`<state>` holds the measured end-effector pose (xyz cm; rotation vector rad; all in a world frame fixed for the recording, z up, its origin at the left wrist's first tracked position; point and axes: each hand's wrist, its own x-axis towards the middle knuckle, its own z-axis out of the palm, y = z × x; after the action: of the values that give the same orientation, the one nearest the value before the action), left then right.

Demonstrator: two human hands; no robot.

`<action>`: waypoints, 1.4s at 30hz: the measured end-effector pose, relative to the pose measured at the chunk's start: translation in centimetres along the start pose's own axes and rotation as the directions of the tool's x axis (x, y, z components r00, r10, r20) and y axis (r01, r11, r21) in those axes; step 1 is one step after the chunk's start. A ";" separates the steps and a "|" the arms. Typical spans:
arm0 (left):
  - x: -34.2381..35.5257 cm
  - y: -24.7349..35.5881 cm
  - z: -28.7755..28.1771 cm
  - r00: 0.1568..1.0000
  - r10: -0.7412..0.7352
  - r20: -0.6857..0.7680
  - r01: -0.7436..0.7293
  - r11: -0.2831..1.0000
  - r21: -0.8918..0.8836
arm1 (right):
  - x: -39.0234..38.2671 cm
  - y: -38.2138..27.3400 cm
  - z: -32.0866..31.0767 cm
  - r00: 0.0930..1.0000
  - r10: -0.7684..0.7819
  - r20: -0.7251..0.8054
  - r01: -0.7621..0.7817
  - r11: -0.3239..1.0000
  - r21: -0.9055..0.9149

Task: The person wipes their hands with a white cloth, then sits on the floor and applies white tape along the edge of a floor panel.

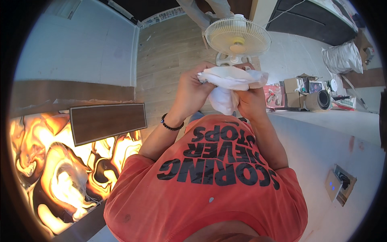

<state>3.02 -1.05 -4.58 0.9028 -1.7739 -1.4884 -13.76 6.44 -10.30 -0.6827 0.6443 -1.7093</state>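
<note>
A crumpled white cloth (227, 78) is stretched between my two hands, in front of my red shirt, with a folded part hanging down in the middle. My left hand (193, 88) grips its left side, thumb pressed against the material. On the other side my right hand (250, 99) has its fingers closed round the cloth, which hides part of them. Just beyond the cloth stands a cream-coloured fan (238, 38) with a round wire cage.
Left, a glowing marbled panel (64, 173) has a brown framed board (109, 123) at its edge. A person's legs (197, 16) show behind the fan. Cardboard boxes (293, 94) and a dark roll (320, 100) lie right. A wall switch plate (333, 185) hangs loose from its opening.
</note>
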 end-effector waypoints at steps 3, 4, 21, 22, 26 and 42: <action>0.1 -0.4 0.8 0.977 -0.017 -0.213 -0.032 0.974 -0.223 | 0.7 -0.7 2.0 0.980 0.110 -0.169 -0.122 0.991 -0.062; 0.4 -0.5 0.9 0.958 -0.043 -0.285 -0.044 0.955 -0.294 | 0.9 -1.1 2.5 0.980 0.086 -0.182 -0.100 0.993 -0.068; -0.1 0.7 3.0 0.778 0.610 0.148 -0.507 0.472 0.722 | 1.2 -4.3 2.5 0.951 0.119 -0.284 -0.011 0.934 0.356; -0.4 0.5 3.0 0.787 0.595 0.163 -0.537 0.531 0.655 | 1.4 -4.3 2.2 0.958 0.057 -0.279 0.035 0.948 0.316; -2.2 0.0 3.4 0.925 0.371 -0.083 -0.315 0.870 0.379 | 2.4 -4.9 1.9 0.939 -0.145 -0.312 0.183 0.978 0.096; -1.4 2.2 5.0 0.796 0.370 0.479 -0.601 0.389 0.698 | 1.3 -3.7 -1.0 0.984 -0.054 0.167 -0.088 0.671 0.736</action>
<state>-0.54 3.06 -3.19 0.4640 -2.7094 -0.2786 -17.20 6.02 -8.19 -0.2207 -0.2078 -1.6763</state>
